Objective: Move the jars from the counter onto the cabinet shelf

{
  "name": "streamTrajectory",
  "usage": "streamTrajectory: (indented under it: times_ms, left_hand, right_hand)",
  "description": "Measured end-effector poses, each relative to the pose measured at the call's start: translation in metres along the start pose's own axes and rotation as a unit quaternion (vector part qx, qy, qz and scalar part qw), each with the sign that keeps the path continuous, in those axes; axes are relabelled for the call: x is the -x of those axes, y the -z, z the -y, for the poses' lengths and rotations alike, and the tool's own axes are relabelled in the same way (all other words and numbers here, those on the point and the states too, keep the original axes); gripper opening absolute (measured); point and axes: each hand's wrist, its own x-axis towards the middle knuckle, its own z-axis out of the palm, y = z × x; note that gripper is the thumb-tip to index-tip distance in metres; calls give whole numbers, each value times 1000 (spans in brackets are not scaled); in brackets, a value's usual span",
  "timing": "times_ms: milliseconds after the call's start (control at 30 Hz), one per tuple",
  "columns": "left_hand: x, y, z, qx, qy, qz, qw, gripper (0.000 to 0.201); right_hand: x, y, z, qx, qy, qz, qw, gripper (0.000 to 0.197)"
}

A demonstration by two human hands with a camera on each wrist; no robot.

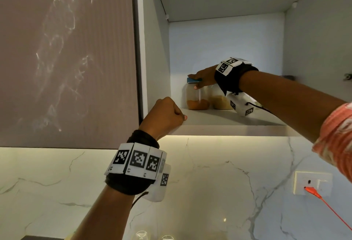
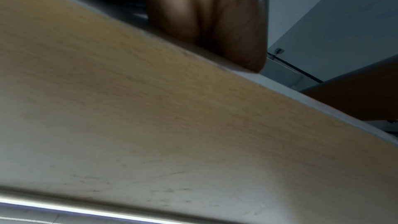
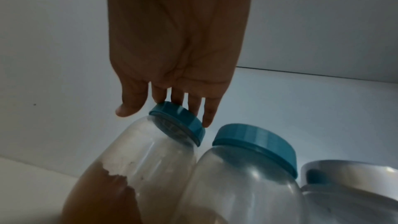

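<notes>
Right hand [image 1: 204,77] reaches into the open cabinet, fingers nearly straight, fingertips [image 3: 207,118] laid over the teal lid of the orange-powder jar [image 1: 197,97]; not gripping it. That jar stands upright on the cabinet shelf [image 1: 219,119], far left corner, touching a second teal-lidded jar [image 1: 219,99] on its right. A third, silver-lidded jar [image 3: 353,192] sits further right. Left hand [image 1: 162,117] is curled, knuckles at the shelf's near edge; whether it grips the edge I cannot tell.

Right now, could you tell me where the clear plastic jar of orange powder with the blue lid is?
In the head view, the clear plastic jar of orange powder stands on the white cabinet shelf, leftmost, touching a yellow-filled jar, with the right hand on its lid.
</notes>
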Motion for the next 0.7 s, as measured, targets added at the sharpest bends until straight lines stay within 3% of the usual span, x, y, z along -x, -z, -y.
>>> streamTrajectory:
  times_ms: [300, 700]
  left_hand:
    - [2, 1, -3, 1, 2, 1, 1000, 23]
    - [11, 1, -7, 15, -20, -25, 999, 22]
  right_hand:
    - [21, 9, 10, -23, 10, -13, 1000, 74]
    - [120, 35, 11, -146, 62, -19, 987, 45]
